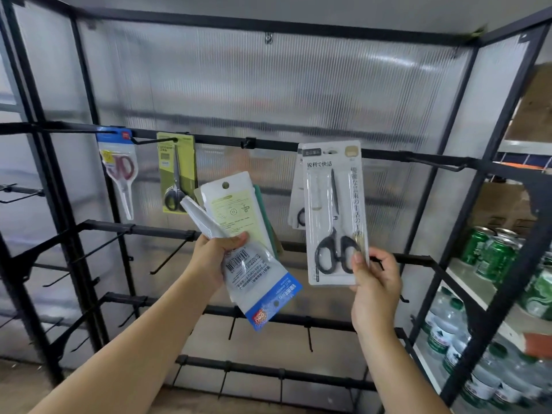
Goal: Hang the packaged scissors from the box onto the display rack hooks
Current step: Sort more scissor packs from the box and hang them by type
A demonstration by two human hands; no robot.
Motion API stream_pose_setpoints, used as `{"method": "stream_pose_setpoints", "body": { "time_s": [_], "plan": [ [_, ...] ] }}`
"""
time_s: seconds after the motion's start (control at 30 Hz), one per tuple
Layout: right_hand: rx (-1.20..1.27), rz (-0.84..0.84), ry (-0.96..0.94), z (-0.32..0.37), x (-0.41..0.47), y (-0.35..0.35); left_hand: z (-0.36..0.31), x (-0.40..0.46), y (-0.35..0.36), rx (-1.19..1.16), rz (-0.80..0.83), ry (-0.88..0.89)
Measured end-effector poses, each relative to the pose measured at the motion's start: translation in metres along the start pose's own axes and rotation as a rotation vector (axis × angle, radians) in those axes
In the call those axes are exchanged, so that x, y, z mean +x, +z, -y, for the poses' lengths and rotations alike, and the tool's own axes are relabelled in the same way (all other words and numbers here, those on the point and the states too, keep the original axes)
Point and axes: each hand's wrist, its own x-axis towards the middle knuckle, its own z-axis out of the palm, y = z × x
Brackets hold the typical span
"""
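Note:
My right hand (375, 282) pinches the lower right corner of a white pack with black-handled scissors (334, 216), held up so its top sits at the upper rack bar (268, 143). Another similar pack (295, 204) hangs just behind it. My left hand (213, 256) grips a fanned bundle of several scissor packs (239, 231), backs facing me, one with a blue end pointing down. A red-handled pack (119, 171) and a yellow-green pack (176, 171) hang on hooks at the left.
The black wire rack has several bare hooks (167, 258) on the lower bars and one at the upper right (436, 164). Green cans (490, 252) and water bottles (457, 333) fill the shelves on the right. A ribbed translucent panel backs the rack.

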Motion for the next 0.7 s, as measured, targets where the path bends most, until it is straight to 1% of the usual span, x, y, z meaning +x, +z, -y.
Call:
{"method": "stream_pose_setpoints", "body": {
  "time_s": [0.23, 0.37, 0.43, 0.53, 0.6, 0.63, 0.7],
  "plan": [
    [-0.009, -0.006, 0.025, -0.007, -0.004, 0.003, -0.006, 0.000, 0.000, 0.004, 0.006, 0.019],
    [-0.039, 0.058, 0.068, -0.005, 0.006, 0.014, -0.009, 0.000, 0.000, -0.005, 0.008, 0.027],
    [-0.103, 0.105, 0.068, -0.005, 0.018, 0.023, -0.012, 0.000, 0.001, -0.016, 0.002, 0.034],
    [-0.276, 0.156, 0.074, -0.010, 0.040, 0.038, -0.018, 0.001, 0.003, -0.016, 0.007, 0.071],
    [-0.378, 0.238, 0.119, -0.014, 0.053, 0.044, -0.022, 0.002, 0.005, -0.018, 0.014, 0.089],
    [-0.404, 0.301, 0.170, -0.016, 0.058, 0.046, -0.024, 0.002, 0.006, -0.021, 0.009, 0.092],
    [-0.437, 0.386, 0.332, -0.022, 0.061, 0.044, -0.025, 0.002, 0.007, -0.038, -0.017, 0.096]
  ]
}}
